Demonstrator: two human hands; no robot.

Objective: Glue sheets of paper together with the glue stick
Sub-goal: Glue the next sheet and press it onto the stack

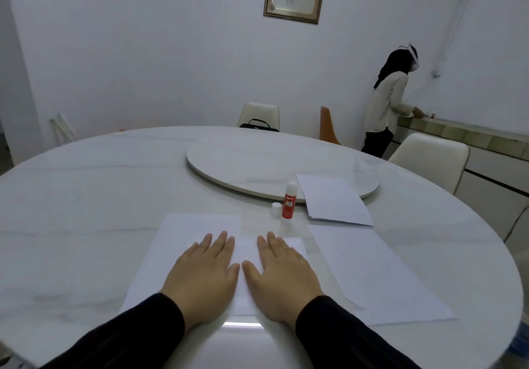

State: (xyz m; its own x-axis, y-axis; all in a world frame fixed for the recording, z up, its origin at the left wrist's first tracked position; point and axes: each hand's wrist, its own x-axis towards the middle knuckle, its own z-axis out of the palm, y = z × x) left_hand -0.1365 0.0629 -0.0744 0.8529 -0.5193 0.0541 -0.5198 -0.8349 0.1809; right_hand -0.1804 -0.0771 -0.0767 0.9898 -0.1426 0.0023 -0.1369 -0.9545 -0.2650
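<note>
Gleaming white marble table (86,191) — turntable (243,162), white walls.

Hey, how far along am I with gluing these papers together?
Glue seems already applied: the glue stick stands uncapped beside its cap. In hand: your left hand and right hand press flat on the overlapped sheets. Left: a sheet at your right and another by the turntable lie untouched.

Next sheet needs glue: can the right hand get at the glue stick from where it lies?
Probably yes: the glue stick stands upright just beyond the right hand, with only flat paper between.
</note>
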